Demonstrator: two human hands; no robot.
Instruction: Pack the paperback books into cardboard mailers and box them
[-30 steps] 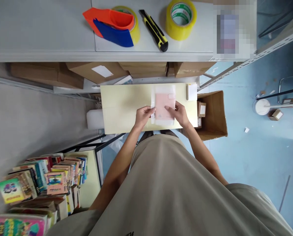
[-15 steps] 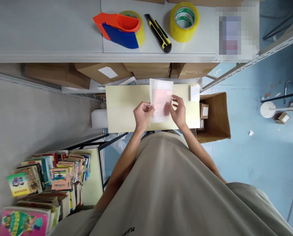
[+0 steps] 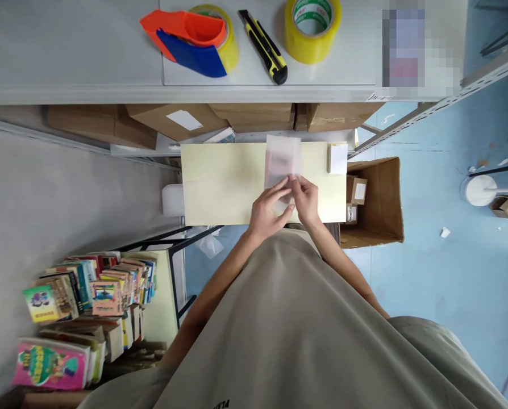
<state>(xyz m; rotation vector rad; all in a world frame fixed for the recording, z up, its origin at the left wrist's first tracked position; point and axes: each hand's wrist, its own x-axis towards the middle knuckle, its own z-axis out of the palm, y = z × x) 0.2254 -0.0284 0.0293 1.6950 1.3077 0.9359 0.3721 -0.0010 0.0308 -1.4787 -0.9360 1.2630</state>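
Observation:
A translucent plastic pouch (image 3: 282,153) with something pinkish inside lies over the pale yellow tabletop (image 3: 224,182). My right hand (image 3: 305,199) pinches its right edge between thumb and fingertips. Across the lower part of the pouch reaches my left hand (image 3: 267,213), its fingers stretched out and its thumb apart, with the fingertips close to those of my right hand. Both hands hide the pouch's lower end. What exactly is inside cannot be made out through the cloudy film.
A small white box (image 3: 337,158) sits at the table's right end. Beside it stands an open carton (image 3: 382,199) holding small boxes. The shelf above bears a tape dispenser (image 3: 190,42), a utility knife (image 3: 263,48) and a tape roll (image 3: 312,31). Books (image 3: 109,284) fill the lower left.
My left hand has let go of the pouch's left edge and moved right across it, fingers extended. My right hand has closed on the right edge. The view has shifted slightly.

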